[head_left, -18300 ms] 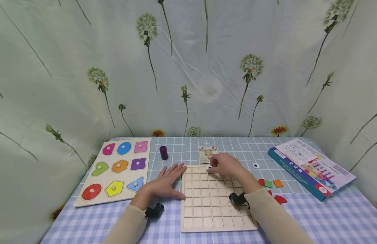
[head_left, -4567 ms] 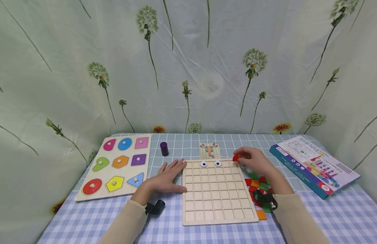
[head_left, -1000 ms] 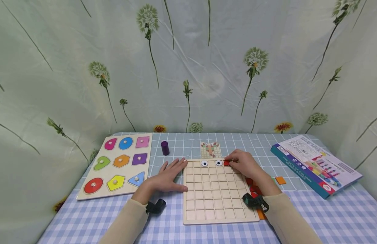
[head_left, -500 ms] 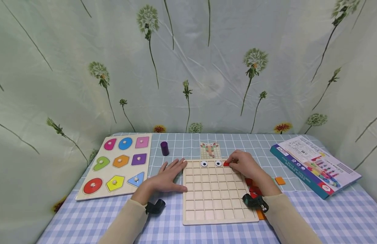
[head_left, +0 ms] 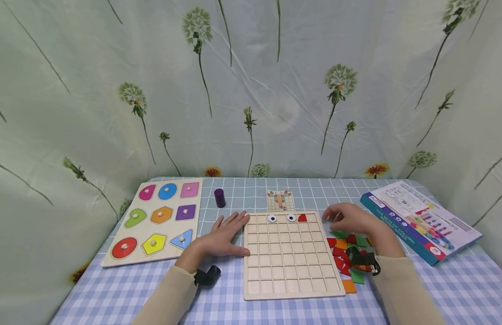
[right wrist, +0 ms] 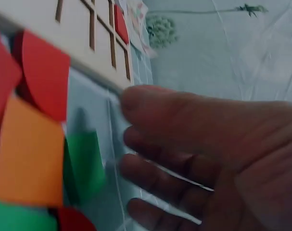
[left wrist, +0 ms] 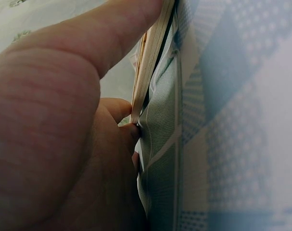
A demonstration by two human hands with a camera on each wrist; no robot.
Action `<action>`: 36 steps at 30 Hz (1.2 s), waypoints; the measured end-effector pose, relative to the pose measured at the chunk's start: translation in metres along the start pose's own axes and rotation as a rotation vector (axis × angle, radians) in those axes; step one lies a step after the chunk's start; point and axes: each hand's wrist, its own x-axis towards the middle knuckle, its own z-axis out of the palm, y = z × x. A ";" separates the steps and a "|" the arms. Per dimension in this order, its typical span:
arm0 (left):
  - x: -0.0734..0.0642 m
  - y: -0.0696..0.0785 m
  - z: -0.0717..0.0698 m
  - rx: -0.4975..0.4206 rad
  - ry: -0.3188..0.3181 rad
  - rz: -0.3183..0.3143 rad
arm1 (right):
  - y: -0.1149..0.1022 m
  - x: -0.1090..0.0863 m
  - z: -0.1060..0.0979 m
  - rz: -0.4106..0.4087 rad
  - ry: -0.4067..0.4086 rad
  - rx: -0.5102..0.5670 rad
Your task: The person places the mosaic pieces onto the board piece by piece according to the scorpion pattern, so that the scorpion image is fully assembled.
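A square wooden grid board (head_left: 293,259) lies in the middle of the table. Its top row holds two round eye pieces (head_left: 272,218) and, beside the right one, a red quarter-circle tile (head_left: 302,218). My left hand (head_left: 219,240) rests spread along the board's left side, thumb and fingertips at the edge; the left wrist view shows them against the board's rim (left wrist: 150,62). Off the board's upper right corner, my right hand (head_left: 351,221) hovers with loosely bent fingers and holds nothing. Below it lie loose red, orange (right wrist: 30,156) and green (right wrist: 85,168) tiles.
A small pattern card (head_left: 280,201) touches the board's far edge. On the left lie a knobbed shape puzzle (head_left: 153,225) and a purple cylinder (head_left: 219,198). A boxed toy set (head_left: 421,221) sits at the right. A dandelion-print cloth (head_left: 251,90) hangs behind.
My right hand has let go of the red quarter-circle tile in the top row and moved right, off the board, uncovering the loose tiles. The left hand stays in place.
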 end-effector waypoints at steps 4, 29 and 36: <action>0.000 0.001 0.000 0.002 0.002 -0.007 | 0.009 -0.006 -0.007 0.003 -0.074 0.010; 0.000 -0.001 0.001 -0.004 0.007 -0.012 | 0.016 -0.011 -0.010 0.038 -0.126 0.085; 0.000 -0.001 0.001 -0.001 0.008 -0.003 | 0.016 -0.012 -0.011 0.039 -0.152 0.070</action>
